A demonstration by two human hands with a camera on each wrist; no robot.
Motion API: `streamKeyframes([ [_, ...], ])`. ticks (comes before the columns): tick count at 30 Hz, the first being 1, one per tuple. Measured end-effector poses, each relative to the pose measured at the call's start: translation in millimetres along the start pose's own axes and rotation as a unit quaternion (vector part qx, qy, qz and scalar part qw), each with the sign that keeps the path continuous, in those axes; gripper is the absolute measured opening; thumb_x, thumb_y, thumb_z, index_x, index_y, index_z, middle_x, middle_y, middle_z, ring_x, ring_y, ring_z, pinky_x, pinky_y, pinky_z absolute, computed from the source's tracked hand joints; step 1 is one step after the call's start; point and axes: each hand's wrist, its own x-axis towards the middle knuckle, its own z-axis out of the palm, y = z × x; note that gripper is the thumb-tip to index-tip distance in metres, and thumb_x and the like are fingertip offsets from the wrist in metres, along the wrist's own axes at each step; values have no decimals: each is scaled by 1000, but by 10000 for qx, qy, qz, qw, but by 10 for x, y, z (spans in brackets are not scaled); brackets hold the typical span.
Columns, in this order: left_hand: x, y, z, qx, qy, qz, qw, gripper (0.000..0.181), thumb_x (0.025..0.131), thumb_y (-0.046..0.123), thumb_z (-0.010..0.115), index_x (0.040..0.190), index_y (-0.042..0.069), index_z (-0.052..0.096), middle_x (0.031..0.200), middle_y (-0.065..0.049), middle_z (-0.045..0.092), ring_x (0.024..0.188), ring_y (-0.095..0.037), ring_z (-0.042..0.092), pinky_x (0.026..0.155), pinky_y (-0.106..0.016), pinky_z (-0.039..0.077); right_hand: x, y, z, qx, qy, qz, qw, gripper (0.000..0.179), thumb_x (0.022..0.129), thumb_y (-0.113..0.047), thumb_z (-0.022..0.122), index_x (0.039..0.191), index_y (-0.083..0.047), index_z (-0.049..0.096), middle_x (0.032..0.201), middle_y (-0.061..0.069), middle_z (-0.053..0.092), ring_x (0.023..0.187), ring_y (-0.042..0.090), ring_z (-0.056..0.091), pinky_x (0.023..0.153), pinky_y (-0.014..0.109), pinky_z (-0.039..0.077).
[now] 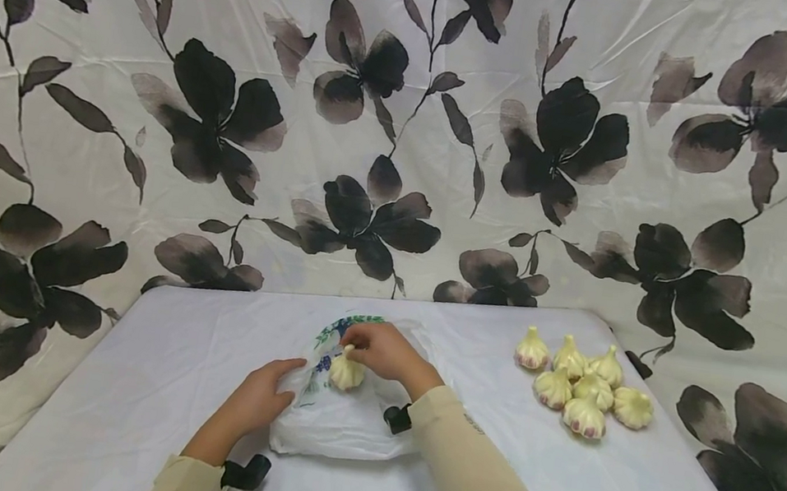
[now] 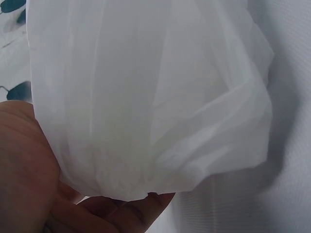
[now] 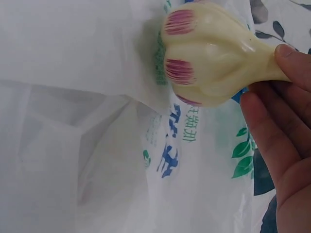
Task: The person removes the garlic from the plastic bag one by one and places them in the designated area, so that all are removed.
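My right hand (image 1: 383, 349) pinches a garlic bulb (image 1: 347, 372) by its stem, over a white plastic bag (image 1: 354, 433) printed in green and blue. In the right wrist view the bulb (image 3: 209, 56) is pale cream with purple streaks at its base, and the thumb and fingers (image 3: 274, 136) meet at its narrow neck. At the bag's left edge is my left hand (image 1: 256, 397), holding the plastic. The left wrist view shows its fingers (image 2: 131, 213) curled at the bag's edge (image 2: 121, 121), partly hidden behind the plastic.
A group of several garlic bulbs (image 1: 591, 388) lies on the right side of the table. White cloth covers the table (image 1: 185, 351). Behind it hangs a pale curtain (image 1: 441, 227) with dark flowers.
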Motion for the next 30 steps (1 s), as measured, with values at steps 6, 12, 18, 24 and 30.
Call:
streamKeyframes([
  [6,-1,4,15,23,9,-19,10000,55,90,7,58,144,10,45,148,-21,43,138,-44,36,111,-61,33,-45,19,-56,-125,103,-123,9998,19,93,-20,64,109,-13,70,104,-4,73,98,9,66,89,27,53],
  [12,12,9,22,-25,-2,-125,9999,56,91,8,57,145,11,44,150,-20,41,140,-43,35,112,-60,32,-99,-4,-140,-84,108,-97,9999,23,94,-21,63,115,-13,69,108,-3,73,101,11,67,89,29,54],
  [18,13,28,17,-34,16,-157,9999,56,92,8,57,146,12,43,150,-20,40,140,-43,34,112,-60,32,-139,-42,-225,-55,176,-76,9998,25,95,-23,62,117,-14,69,111,-2,72,102,14,67,89,29,54],
  [24,10,45,21,-40,6,-104,9999,56,92,8,57,146,12,43,150,-21,41,140,-44,34,111,-60,32,-218,-68,-322,16,309,-19,9995,23,94,-25,63,115,-18,70,110,-4,72,101,13,67,88,27,55],
  [30,7,38,13,-53,3,-150,9999,56,92,8,57,146,12,43,151,-21,40,140,-44,33,112,-60,32,-288,-71,-391,143,506,-69,9986,21,94,-24,63,114,-20,70,110,-4,71,100,11,67,88,25,55],
])
